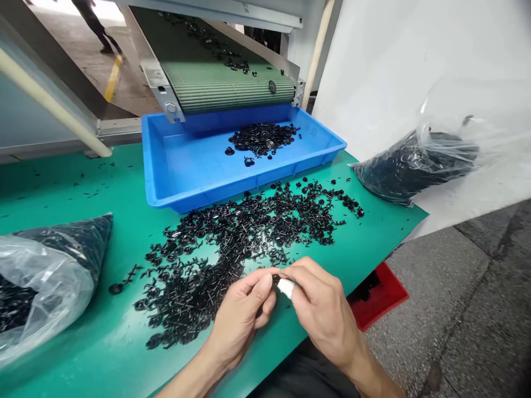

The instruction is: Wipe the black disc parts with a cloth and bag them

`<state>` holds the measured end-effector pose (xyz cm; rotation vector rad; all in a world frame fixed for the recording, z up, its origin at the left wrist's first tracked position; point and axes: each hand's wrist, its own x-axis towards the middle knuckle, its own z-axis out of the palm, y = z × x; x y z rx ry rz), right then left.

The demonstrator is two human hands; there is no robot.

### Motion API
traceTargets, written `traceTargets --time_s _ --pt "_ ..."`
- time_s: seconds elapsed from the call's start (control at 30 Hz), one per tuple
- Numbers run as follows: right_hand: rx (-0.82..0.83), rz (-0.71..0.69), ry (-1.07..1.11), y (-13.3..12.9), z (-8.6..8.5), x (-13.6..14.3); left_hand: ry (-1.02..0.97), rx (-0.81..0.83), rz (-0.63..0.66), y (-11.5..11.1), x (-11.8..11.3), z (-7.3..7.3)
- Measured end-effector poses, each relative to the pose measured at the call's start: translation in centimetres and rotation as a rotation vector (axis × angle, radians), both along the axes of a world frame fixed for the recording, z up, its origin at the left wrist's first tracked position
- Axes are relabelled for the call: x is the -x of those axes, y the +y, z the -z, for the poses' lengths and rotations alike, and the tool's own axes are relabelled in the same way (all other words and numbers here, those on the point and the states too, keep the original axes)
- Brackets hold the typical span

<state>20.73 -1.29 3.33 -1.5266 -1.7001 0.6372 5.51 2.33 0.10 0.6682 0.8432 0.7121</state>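
Both hands meet over the near edge of the green table, fingertips almost touching. A small black plastic part (276, 279) shows only in part between them, mostly covered by the fingers. My left hand (244, 309) is closed on it, thumb against the index finger. Pinching at the same spot is my right hand (326, 309), with a white wrapping (286, 287) around its thumb tip. Just beyond my hands spreads a wide heap of black plastic parts (249, 232), many with thin branched stems and round heads.
Behind the heap stands a blue tray (199, 190) holding more black parts, under the end of a green conveyor belt (232, 91). Plastic bags of black parts lie at left (62, 265) and right (415, 160). A red bin (385, 307) sits below the table's right edge. A person's legs (97, 27) show far back.
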Motion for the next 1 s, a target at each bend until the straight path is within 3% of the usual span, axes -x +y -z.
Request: traceTargets --time_s 0.17,0.57,0.7,0.87,1.0 --pt "-0.015 -0.013 -0.031 0.0 0.2 -0.2 0.044 -0.04 -0.006 -0.2 0.0 0.1" --pt "0.017 -0.044 -0.064 -0.4 0.5 -0.9 -0.032 0.047 -0.121 0.1 -0.3 -0.6" --pt "0.016 0.018 -0.046 -0.3 0.2 -0.3 -0.019 0.046 -0.085 0.0 -0.2 -0.5" --pt "0.038 -0.044 -0.039 -0.2 -0.5 0.1 -0.018 0.033 -0.08 -0.2 -0.1 -0.1" --pt "-0.043 0.03 -0.021 -0.4 0.2 0.6 -0.017 0.016 -0.081 -0.3 -0.1 0.0"
